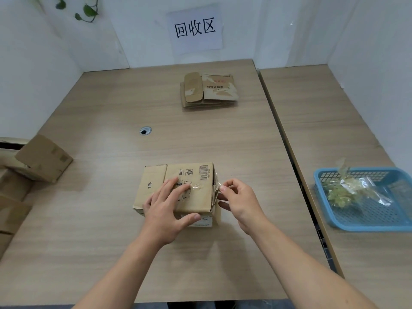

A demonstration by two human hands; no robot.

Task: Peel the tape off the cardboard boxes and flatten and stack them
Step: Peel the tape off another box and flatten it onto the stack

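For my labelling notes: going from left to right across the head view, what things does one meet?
From left: spare cardboard box → taped box, pressed by the left hand → right hand pinching a tape strip → blue basket holding peeled tape.

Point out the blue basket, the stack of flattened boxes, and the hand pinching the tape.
blue basket (367, 226): head view, near wall.
stack of flattened boxes (209, 90): head view, top sheet.
right hand (239, 197): head view, back of hand, pinching tape (200, 186).
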